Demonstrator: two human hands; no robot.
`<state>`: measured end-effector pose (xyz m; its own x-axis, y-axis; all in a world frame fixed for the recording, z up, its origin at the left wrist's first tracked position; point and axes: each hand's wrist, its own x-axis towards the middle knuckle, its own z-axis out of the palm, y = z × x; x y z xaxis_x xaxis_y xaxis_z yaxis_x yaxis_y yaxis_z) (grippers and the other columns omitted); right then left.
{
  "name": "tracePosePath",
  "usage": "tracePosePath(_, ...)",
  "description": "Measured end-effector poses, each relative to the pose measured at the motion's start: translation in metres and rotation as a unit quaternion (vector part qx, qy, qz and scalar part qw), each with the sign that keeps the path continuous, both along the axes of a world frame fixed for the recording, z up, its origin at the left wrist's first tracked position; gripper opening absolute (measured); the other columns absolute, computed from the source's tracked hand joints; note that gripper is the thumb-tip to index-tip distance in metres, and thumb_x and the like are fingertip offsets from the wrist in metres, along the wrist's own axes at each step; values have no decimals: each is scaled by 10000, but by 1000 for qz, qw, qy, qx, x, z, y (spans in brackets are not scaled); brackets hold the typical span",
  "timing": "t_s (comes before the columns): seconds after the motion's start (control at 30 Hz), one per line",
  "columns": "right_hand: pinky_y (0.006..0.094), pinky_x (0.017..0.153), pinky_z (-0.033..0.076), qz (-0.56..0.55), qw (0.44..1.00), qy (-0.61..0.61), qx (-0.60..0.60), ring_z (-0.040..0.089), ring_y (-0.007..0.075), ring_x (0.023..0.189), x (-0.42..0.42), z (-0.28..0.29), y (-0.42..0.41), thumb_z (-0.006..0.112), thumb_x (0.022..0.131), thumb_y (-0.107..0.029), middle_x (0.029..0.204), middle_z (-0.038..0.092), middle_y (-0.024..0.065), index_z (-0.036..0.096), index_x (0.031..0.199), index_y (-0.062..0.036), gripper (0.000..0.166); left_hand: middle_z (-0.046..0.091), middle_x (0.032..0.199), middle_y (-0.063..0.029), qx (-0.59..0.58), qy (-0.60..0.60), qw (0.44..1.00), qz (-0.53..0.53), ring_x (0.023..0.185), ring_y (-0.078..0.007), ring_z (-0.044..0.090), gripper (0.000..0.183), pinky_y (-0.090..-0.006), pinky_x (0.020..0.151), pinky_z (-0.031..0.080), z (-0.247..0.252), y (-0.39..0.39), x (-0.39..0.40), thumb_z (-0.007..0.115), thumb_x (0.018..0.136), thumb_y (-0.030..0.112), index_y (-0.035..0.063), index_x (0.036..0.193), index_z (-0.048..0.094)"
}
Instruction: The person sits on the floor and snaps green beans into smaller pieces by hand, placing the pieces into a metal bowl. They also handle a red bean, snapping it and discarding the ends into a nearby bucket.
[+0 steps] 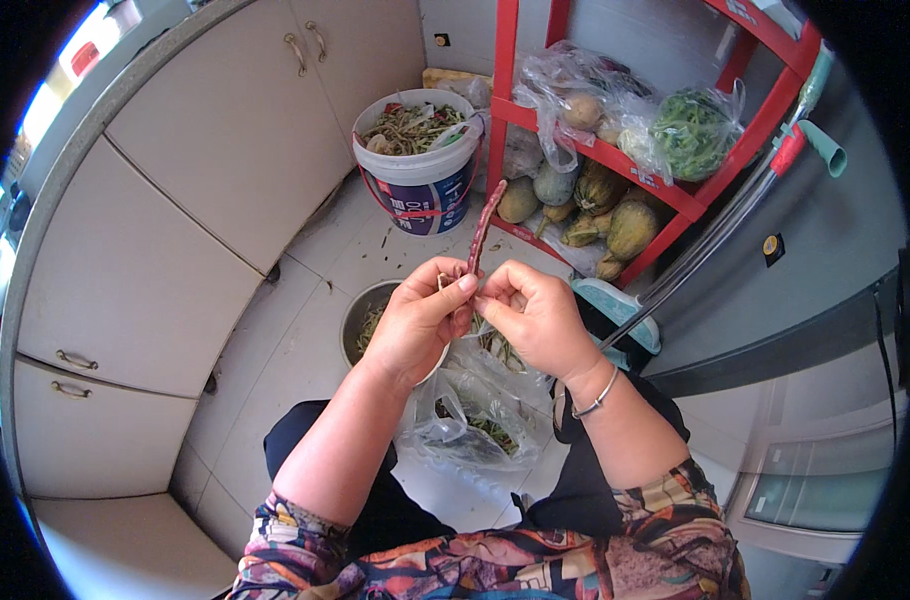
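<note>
My left hand (425,315) is closed on a long reddish-purple bean pod (487,225), which points up and away from me; shorter pod pieces show between its fingers. My right hand (533,315) touches it on the right, its thumb and forefinger pinched near the pod's lower end; whether they grip it is hidden. Below my left hand stands a round metal bowl (352,322) holding pale green pieces, partly covered by my forearm. Under both hands a clear plastic bag (443,427) lies on the floor with green leafy matter inside. More pale pods (502,349) lie beneath my right hand.
A white bucket (432,172) full of plant scraps stands beyond the bowl. Right of it, a red shelf rack (597,150) holds bagged vegetables and several squashes (632,229). A dustpan (620,304) and metal poles (695,251) lean at right; white cabinets (192,142) line the left.
</note>
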<state>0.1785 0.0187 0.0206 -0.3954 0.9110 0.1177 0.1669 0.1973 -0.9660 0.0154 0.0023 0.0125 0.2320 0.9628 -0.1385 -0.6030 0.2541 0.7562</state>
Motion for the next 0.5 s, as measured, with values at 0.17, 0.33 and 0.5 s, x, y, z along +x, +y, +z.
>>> tracePosePath(0.17,155,488,311,-21,942,272,-196,382,16,577,16,20,14,540,871,-75,887,583,38,543,965,-41,100,549,801,-43,-7,-37,999,-9,613,-103,453,122,-240,542,364,-1,-1,-7,547,897,153,54,969,544)
tracePosePath(0.33,150,501,325,-9,888,403,-222,383,8,560,51,31,30,513,887,-69,883,569,51,518,1058,-22,178,547,809,-62,-9,-40,994,-103,605,-110,442,126,-233,539,352,1,-2,-5,545,891,141,42,970,547)
tracePosePath(0.5,149,490,314,6,909,363,-207,362,6,542,48,36,27,527,901,-99,801,517,8,538,1017,-23,139,566,831,-68,-26,-14,988,-150,620,-104,458,123,-210,533,345,5,-6,-2,542,891,141,32,946,558)
